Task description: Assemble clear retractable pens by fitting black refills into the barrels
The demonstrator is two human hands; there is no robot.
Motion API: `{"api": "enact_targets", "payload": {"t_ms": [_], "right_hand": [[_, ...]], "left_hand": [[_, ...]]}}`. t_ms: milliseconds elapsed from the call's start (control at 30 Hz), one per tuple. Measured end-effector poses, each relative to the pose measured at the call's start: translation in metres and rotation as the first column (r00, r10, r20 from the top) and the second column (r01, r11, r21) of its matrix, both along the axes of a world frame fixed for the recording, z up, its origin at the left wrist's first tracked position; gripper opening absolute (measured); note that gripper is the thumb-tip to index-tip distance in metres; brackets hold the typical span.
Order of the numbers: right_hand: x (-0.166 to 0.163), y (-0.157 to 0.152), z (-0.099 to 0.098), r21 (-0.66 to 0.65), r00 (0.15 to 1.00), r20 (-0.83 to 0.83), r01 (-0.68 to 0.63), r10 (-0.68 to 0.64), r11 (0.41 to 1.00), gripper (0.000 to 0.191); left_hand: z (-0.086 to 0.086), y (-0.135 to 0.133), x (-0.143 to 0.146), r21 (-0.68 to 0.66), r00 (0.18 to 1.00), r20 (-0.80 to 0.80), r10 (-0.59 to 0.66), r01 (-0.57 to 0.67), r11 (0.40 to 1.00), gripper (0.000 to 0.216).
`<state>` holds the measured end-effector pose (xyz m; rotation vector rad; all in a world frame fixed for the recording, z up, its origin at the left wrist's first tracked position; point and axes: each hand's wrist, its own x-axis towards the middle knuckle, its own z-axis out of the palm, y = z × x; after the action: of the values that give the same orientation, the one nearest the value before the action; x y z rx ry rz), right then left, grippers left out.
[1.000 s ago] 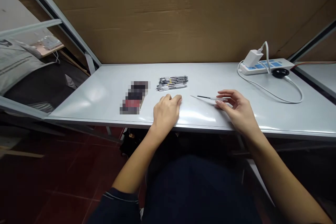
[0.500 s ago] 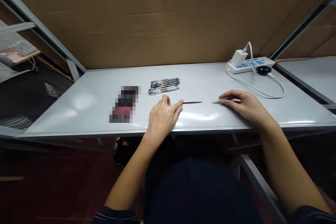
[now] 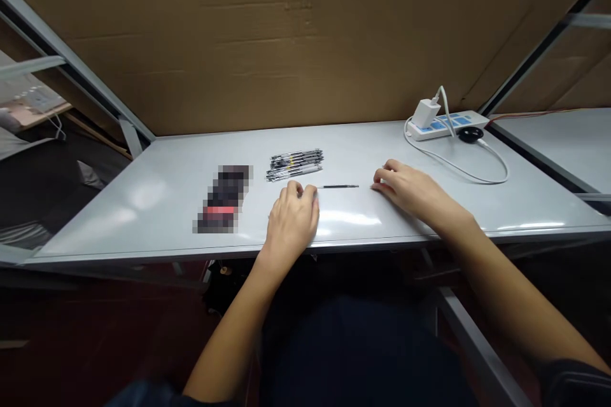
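On the grey table, my left hand rests near the front edge. Its curled fingertips sit at the left end of a thin dark pen refill, which lies flat and points right. Just right of the refill's other end, my right hand lies knuckles up with its fingers curled down onto the table. The pale pen barrel it held a moment ago is hidden under them. A bundle of several pens lies just beyond my left hand.
A dark and red blurred pack lies left of the pens. At the back right sit a white power strip with a charger, a looping white cable and a black round plug. A cardboard wall closes off the back.
The refill has come out of the pale barrel and now lies by my left fingertips. My right hand drew the barrel rightward and closed over it. The camera has shifted.
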<state>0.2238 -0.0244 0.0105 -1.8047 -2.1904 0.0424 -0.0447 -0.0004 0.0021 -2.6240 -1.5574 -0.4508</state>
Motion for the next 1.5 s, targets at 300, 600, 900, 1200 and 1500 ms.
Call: {"api": "enact_targets", "payload": {"t_ms": [300, 600, 900, 1200, 1500], "right_hand": [[-0.017, -0.002, -0.006, 0.053, 0.981, -0.194, -0.010, 0.020, 0.999, 0.028], [-0.050, 0.004, -0.021, 0.061, 0.995, -0.104, 0.002, 0.004, 0.998, 0.033], [-0.032, 0.002, -0.025, 0.082, 0.993, -0.062, 0.110, -0.105, 0.991, 0.031], [0.012, 0.000, -0.009, 0.074, 0.885, -0.459, 0.128, -0.080, 0.989, 0.034], [0.053, -0.023, -0.046, 0.125, 0.957, -0.246, 0.190, -0.155, 0.974, 0.048]], "left_hand": [[0.003, -0.001, -0.003, 0.008, 0.987, -0.100, -0.129, 0.131, 0.991, 0.053], [0.002, -0.002, -0.004, 0.009, 0.981, -0.111, -0.162, 0.164, 0.986, 0.053], [-0.003, -0.005, -0.002, -0.024, 0.987, -0.123, -0.105, 0.102, 0.994, 0.050], [-0.003, 0.001, -0.009, -0.019, 0.996, 0.082, -0.025, 0.026, 0.999, 0.055], [-0.009, -0.004, -0.015, 0.015, 0.985, 0.080, 0.150, -0.151, 0.988, 0.086]]}}
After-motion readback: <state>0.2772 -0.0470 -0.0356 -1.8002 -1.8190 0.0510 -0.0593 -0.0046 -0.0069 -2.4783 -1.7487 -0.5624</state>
